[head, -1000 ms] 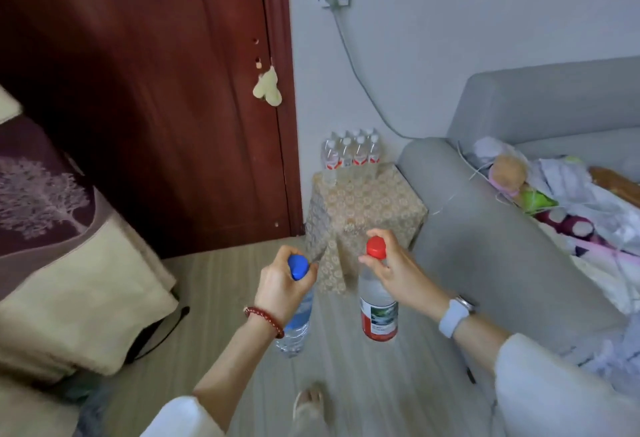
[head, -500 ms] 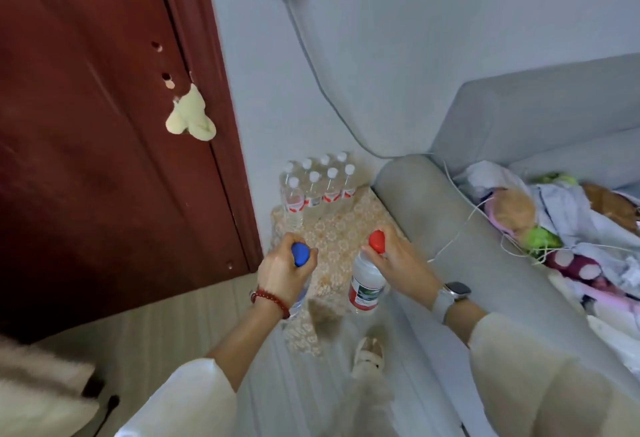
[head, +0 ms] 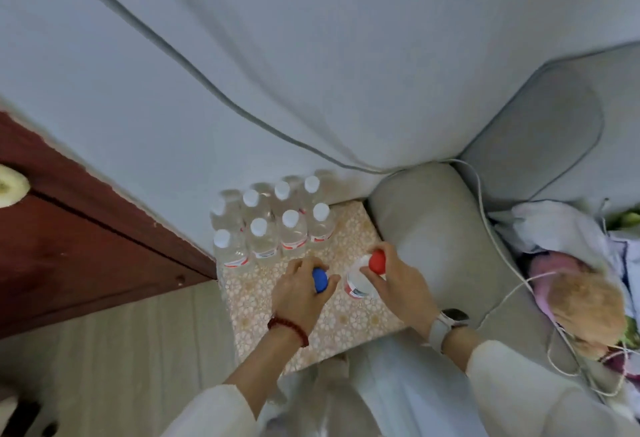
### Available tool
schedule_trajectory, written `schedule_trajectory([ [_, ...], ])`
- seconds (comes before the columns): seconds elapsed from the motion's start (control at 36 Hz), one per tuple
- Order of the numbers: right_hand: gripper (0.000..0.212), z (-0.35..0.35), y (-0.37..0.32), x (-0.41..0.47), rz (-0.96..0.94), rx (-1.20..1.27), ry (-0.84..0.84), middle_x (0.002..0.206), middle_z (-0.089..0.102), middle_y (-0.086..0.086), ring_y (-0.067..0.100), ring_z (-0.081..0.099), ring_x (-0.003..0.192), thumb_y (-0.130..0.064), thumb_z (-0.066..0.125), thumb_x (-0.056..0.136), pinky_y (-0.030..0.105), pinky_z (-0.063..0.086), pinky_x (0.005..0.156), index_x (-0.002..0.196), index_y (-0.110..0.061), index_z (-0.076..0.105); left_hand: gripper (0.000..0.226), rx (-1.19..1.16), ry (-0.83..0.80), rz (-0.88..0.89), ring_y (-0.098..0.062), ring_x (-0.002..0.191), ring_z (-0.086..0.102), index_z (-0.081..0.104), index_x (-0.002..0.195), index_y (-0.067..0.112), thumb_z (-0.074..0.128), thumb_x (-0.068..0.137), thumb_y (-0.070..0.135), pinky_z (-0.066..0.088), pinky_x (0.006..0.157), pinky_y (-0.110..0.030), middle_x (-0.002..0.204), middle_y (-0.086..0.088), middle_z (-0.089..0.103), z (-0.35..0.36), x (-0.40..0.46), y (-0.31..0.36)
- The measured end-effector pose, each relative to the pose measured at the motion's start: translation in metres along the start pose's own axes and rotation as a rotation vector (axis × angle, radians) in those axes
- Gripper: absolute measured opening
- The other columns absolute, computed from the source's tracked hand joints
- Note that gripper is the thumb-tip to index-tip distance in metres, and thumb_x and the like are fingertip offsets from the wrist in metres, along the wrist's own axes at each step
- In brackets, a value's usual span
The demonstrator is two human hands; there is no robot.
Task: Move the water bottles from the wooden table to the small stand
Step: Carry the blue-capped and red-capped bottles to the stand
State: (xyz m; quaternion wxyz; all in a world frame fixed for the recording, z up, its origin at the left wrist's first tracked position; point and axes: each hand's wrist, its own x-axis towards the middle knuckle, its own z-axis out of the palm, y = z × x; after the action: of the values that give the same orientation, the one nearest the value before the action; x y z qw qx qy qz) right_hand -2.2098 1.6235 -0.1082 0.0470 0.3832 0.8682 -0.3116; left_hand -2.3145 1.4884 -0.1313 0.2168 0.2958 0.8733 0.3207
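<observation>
My left hand (head: 298, 292) grips a blue-capped bottle (head: 320, 279) by its top; the body is hidden under the hand. My right hand (head: 398, 284) holds a red-capped bottle (head: 360, 282) with a red and white label by its neck. Both bottles are over the middle of the small stand (head: 349, 318), which is covered in a beige floral cloth. Whether they touch the stand I cannot tell. Several white-capped water bottles (head: 273, 225) stand in two rows at the stand's back edge, against the wall.
A grey sofa arm (head: 426, 228) presses against the stand's right side, with clothes and a plush toy (head: 585, 308) on the seat. A dark red door (head: 79, 246) is at the left. A grey cable (head: 207, 83) runs down the wall. Wooden floor (head: 131, 360) lies left of the stand.
I have stepped up to the stand and now look straight down on it. Both hands have carried their bottles forward from in front of the stand to over its top.
</observation>
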Motion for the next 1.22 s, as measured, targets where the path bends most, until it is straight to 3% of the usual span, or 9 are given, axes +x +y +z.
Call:
schedule_trajectory([
  [0.17,0.033,-0.013,0.048,0.061,0.111,0.129,0.009,0.111,0.063,0.012,0.034,0.060,0.097,-0.033,0.052,0.090,0.037,0.045,0.082,0.116,-0.017,0.040,0.041,0.068,-0.166,0.048,-0.019,0.093,0.057,0.053,0.105,0.020,0.056,0.081,0.053,0.047,0.075,-0.030,0.112,0.001,0.054,0.047,0.072,0.031],
  [0.31,0.034,-0.021,0.075,0.095,0.115,0.193,0.018,0.110,0.061,0.011,0.030,0.058,0.097,-0.029,0.055,0.089,0.036,0.044,0.083,0.116,-0.016,0.039,0.048,0.117,-0.184,0.074,-0.023,0.092,0.055,0.050,0.108,0.015,0.057,0.080,0.053,0.045,0.074,-0.031,0.110,-0.006,0.055,0.070,0.122,0.053],
  [0.58,0.035,-0.010,0.091,0.137,0.024,0.253,0.016,0.107,0.059,0.008,0.026,0.059,0.092,-0.026,0.057,0.088,0.038,0.049,0.081,0.117,-0.015,0.040,0.040,0.419,-0.218,0.182,-0.027,0.106,0.050,0.041,0.115,0.007,0.052,0.089,0.035,0.045,0.079,-0.033,0.113,-0.013,0.057,0.082,0.191,0.061],
  [0.69,0.036,-0.001,0.088,0.144,-0.013,0.268,0.052,0.108,0.060,0.007,0.026,0.059,0.094,-0.027,0.058,0.088,0.041,0.050,0.082,0.119,-0.016,0.042,0.034,0.432,-0.189,0.232,-0.027,0.108,0.047,0.043,0.116,0.005,0.052,0.090,0.025,0.043,0.081,-0.033,0.114,-0.013,0.056,0.081,0.206,0.056],
  [0.78,0.038,0.004,0.087,0.142,-0.033,0.286,0.058,0.103,0.058,0.002,0.023,0.058,0.092,-0.028,0.060,0.086,0.034,0.048,0.080,0.118,-0.015,0.044,0.037,0.412,-0.152,0.320,-0.032,0.112,0.047,0.048,0.120,0.004,0.057,0.085,0.008,0.046,0.086,-0.038,0.122,-0.016,0.054,0.076,0.200,0.045],
  [0.83,0.040,0.007,0.089,0.139,-0.050,0.297,0.061,0.102,0.053,-0.005,0.018,0.057,0.092,-0.030,0.062,0.085,0.025,0.044,0.079,0.118,-0.016,0.045,0.040,0.411,-0.131,0.385,-0.038,0.100,0.056,0.055,0.113,0.002,0.065,0.074,-0.004,0.054,0.071,-0.044,0.112,-0.020,0.059,0.073,0.194,0.036],
  [0.92,0.047,0.015,0.090,0.137,-0.033,0.337,0.049,0.109,0.054,-0.007,0.010,0.053,0.098,-0.034,0.065,0.081,0.021,0.042,0.082,0.121,-0.017,0.045,0.041,0.470,-0.100,0.424,-0.037,0.077,0.063,0.061,0.097,0.001,0.076,0.060,-0.005,0.054,0.052,-0.036,0.090,-0.019,0.064,0.070,0.193,0.030],
  [1.11,0.037,0.030,0.078,0.141,-0.032,0.377,0.129,0.112,0.060,-0.001,0.010,0.056,0.097,-0.033,0.063,0.083,0.026,0.047,0.083,0.114,-0.017,0.050,0.062,0.650,-0.028,0.449,-0.032,0.068,0.064,0.062,0.097,0.001,0.084,0.040,-0.006,0.053,0.059,-0.033,0.083,-0.016,0.067,0.067,0.204,0.029],
  [1.22,0.036,0.035,0.072,0.146,-0.034,0.428,0.132,0.112,0.060,0.003,0.015,0.056,0.102,-0.028,0.064,0.083,0.027,0.046,0.086,0.113,-0.013,0.050,0.068,0.652,-0.009,0.410,-0.033,0.074,0.066,0.058,0.110,0.001,0.083,0.046,-0.003,0.054,0.062,-0.035,0.094,-0.019,0.068,0.066,0.203,0.026],
])
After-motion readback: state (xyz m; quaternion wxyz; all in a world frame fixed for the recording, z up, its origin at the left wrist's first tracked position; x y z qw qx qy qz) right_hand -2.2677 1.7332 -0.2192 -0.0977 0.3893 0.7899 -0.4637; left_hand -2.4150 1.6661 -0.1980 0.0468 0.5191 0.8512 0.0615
